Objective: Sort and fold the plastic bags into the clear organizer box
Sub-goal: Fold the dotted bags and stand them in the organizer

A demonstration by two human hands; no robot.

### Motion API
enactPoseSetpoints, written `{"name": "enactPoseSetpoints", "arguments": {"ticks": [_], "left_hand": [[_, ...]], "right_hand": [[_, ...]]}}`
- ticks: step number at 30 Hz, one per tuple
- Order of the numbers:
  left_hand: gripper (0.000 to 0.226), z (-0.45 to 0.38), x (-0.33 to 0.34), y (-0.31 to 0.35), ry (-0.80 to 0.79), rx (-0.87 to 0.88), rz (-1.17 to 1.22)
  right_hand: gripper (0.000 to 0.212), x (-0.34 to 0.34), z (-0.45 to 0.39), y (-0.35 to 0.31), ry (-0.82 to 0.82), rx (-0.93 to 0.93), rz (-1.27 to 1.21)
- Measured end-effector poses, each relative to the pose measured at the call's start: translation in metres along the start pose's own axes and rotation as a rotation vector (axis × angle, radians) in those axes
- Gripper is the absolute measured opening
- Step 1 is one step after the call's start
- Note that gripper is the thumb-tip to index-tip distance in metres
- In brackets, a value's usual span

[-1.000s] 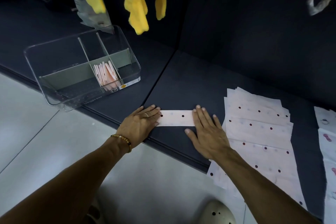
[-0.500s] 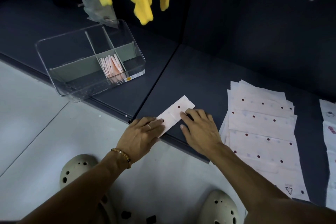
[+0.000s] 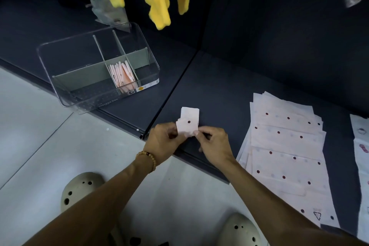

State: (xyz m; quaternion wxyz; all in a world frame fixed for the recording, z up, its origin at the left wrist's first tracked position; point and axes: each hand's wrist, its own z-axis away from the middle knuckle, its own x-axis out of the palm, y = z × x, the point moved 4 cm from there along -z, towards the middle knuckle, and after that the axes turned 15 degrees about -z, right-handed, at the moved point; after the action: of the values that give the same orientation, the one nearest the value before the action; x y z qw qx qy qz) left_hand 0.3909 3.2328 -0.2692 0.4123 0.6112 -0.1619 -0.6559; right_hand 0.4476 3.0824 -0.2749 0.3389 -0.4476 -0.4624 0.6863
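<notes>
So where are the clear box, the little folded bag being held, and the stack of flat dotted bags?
Clear plastic organizer box (image 3: 60, 84): head view, left wall.
Small folded pink bag (image 3: 188, 123): head view, middle.
Stack of flat dotted bags (image 3: 287, 146): head view, top sheet.

The organizer box (image 3: 95, 70) sits upper left on the desk (image 3: 219, 86), folded bags (image 3: 121, 75) in its middle compartment; flat bags (image 3: 283, 146) lie stacked at right.
</notes>
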Motion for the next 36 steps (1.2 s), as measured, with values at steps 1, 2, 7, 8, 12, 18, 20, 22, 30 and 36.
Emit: {"name": "enactPoseSetpoints", "arguments": {"ticks": [1, 2, 7, 8, 12, 18, 20, 22, 30, 36], "left_hand": [[0.016, -0.003, 0.001, -0.001, 0.008, -0.027, -0.048], [0.014, -0.006, 0.002, -0.001, 0.016, -0.062, -0.096], [0.022, -0.021, 0.007, 0.002, 0.036, -0.191, -0.250], [0.022, -0.024, 0.007, 0.002, 0.033, -0.203, -0.274], [0.015, -0.032, 0.006, 0.003, 0.014, -0.202, -0.353], [0.025, -0.032, 0.006, 0.005, 0.229, 0.009, -0.570], [0.032, -0.033, 0.012, 0.007, 0.194, 0.227, -0.584], [0.031, -0.033, 0.016, 0.008, 0.140, 0.373, -0.624], [0.027, -0.031, 0.024, 0.006, 0.127, 0.288, -0.583], [0.021, -0.025, 0.020, 0.010, 0.202, 0.301, -0.636]], "right_hand": [[0.010, 0.000, -0.002, 0.002, 0.023, 0.058, -0.046], [0.008, 0.000, -0.004, 0.005, 0.046, 0.109, -0.074], [0.010, 0.002, -0.015, 0.007, 0.089, 0.245, -0.029], [0.012, 0.003, -0.018, 0.005, 0.089, 0.258, -0.005], [0.016, 0.006, -0.027, -0.001, 0.074, 0.251, 0.151], [0.016, 0.006, -0.033, 0.004, 0.086, 0.313, 0.147], [0.015, 0.005, -0.033, 0.003, 0.078, 0.294, 0.159], [0.014, 0.003, -0.035, 0.001, 0.076, 0.253, 0.196], [0.024, -0.014, -0.006, -0.006, 0.219, -0.289, 0.510], [0.066, 0.003, 0.023, 0.029, -0.103, -0.233, 0.853]]}}
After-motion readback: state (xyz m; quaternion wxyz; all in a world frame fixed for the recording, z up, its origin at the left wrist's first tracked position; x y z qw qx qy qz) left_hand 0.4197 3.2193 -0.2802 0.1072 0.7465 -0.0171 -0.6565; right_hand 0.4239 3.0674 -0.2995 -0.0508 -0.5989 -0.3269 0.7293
